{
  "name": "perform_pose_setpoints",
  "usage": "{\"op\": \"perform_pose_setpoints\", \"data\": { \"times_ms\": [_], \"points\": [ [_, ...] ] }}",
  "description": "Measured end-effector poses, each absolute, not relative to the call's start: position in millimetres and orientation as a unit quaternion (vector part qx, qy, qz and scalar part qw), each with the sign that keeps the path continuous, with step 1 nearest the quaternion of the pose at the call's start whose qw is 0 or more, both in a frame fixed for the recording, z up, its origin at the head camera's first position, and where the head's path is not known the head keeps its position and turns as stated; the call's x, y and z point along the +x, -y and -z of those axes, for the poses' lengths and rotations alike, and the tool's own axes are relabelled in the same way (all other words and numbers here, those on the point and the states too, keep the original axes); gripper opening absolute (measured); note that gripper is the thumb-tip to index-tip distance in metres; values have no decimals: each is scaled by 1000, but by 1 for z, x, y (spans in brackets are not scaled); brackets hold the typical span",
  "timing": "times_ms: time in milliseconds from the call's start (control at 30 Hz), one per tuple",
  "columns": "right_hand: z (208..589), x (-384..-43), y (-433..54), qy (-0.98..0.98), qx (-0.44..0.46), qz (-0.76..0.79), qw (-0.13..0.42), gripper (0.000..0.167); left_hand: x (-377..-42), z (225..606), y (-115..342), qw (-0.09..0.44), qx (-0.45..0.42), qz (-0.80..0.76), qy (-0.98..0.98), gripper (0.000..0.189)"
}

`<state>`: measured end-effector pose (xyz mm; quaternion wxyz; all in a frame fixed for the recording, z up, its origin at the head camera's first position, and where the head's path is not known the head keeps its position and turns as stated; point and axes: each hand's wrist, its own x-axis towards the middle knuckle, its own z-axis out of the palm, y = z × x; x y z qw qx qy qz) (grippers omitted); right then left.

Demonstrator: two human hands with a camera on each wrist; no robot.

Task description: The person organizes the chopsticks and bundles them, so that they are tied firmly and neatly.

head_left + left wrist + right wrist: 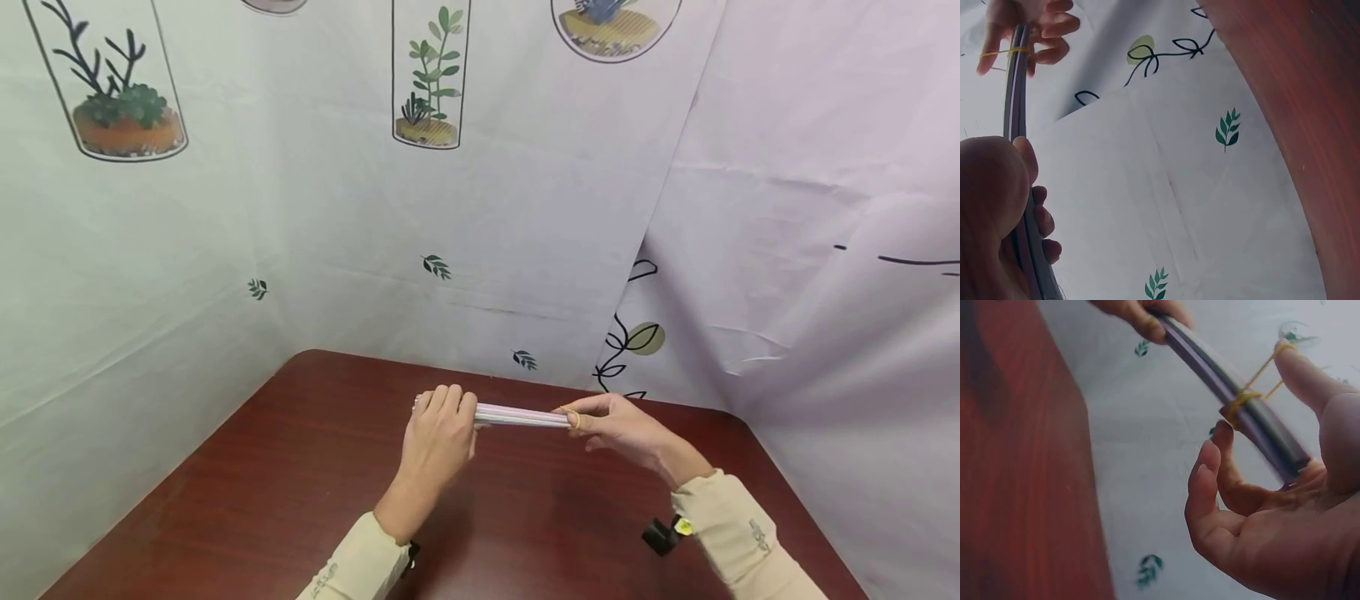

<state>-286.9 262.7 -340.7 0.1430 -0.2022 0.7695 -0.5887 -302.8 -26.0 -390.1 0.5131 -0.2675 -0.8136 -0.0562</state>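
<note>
A pale printed cloth (525,200) hangs behind the red-brown worktop (300,467). Over it, low-centre in the head view, is a slim bundle (521,415). The left hand (438,433) has its grip clamped round 1 end; the right hand (626,429) grips a yellow band (1245,398), looped round the bundle and stretched over 1 thumb.

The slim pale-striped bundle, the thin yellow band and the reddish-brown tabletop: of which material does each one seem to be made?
Slim pale-striped bundle: perhaps plastic, smooth, with lengthwise highlights; the look leaves metal possible.
Thin yellow band: likely rubber, matt; its strands run taut off the bundle.
Reddish-brown tabletop: wood or laminate, faintly glossy; grain-like streaks show.
</note>
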Motion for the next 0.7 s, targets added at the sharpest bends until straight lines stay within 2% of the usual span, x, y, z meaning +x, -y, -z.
{"op": "perform_pose_setpoints", "data": {
  "times_ms": [133, 233, 467, 533, 600, 700],
  "points": [
    [334, -287, -258, -834, -228, 498, 71, 29, -303, 391, 26, 507, -267, 53, 817, 27],
    [336, -282, -249, -851, -263, 453, -28, 26, -304, 390, 26, 502, -263, 51, 822, 28],
    [350, -275, -222, -776, -404, 260, -409, 14, -308, 380, 26, 503, -256, 55, 824, 26],
    [353, -274, -214, -716, -454, 208, -488, 15, -307, 378, 26, 504, -254, 50, 824, 26],
    [355, -269, -205, -649, -507, 169, -541, 21, -305, 380, 27, 509, -245, 46, 824, 26],
    [361, -259, -194, -589, -549, 162, -570, 21, -301, 387, 29, 526, -229, 50, 817, 30]
  ]
}}
